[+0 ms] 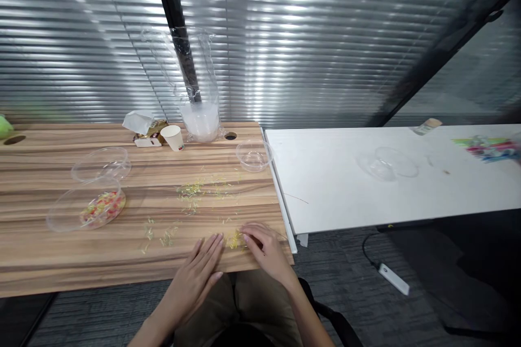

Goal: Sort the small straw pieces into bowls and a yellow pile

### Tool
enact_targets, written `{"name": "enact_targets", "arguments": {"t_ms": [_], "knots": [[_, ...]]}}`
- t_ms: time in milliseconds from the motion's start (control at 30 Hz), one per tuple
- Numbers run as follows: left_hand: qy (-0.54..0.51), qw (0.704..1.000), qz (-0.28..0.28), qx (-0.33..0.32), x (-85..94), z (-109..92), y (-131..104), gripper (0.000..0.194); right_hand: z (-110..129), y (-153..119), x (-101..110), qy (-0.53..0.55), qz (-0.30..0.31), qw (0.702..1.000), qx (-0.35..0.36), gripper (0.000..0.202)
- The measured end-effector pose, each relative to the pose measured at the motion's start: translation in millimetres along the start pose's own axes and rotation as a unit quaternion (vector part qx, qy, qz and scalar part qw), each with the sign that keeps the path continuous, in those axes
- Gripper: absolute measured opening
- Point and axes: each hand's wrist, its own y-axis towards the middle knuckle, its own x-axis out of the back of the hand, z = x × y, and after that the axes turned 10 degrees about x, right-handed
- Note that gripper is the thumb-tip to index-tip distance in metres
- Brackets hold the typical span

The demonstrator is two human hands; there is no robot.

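My left hand (198, 274) lies flat at the front edge of the wooden table, fingers together and stretched out. To its right, my right hand (264, 246) rests with bent fingers beside a small heap of yellow bits (235, 239); its fingertips are blurred, and whether they pinch anything is unclear. Farther back, yellow-green bits (191, 190) are scattered over the wood. Small pale green clusters (166, 237) lie left of my left hand. A tilted clear bowl (65, 210) at the left contains red, orange and yellow bits (102, 207).
Clear bowls (101, 164) (254, 156) stand on the wooden table (40, 249). Behind are a tissue box (150, 135), a paper cup (173, 138) and bagged bowls (202, 119). The white table (325, 173) holds a clear container (394, 162) and colourful strips (488, 147).
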Motion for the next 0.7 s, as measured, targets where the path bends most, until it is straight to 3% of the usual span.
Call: {"name": "enact_targets", "arguments": {"t_ms": [167, 400, 700], "knots": [[-0.012, 1.000, 0.014, -0.011, 0.9, 1.9, 9.2, 0.059, 1.3, -0.5, 0.5, 0.012, -0.002, 1.000, 0.004, 0.023], [-0.023, 0.999, 0.033, -0.005, 4.7, 25.5, 8.2, 0.059, -0.3, -0.9, -0.5, 0.015, -0.003, 1.000, 0.002, 0.021], [-0.010, 1.000, -0.011, 0.022, -3.9, 42.3, 0.5, 0.061, -5.5, -4.4, -1.6, 0.010, -0.030, 0.999, -0.020, 0.024]]}}
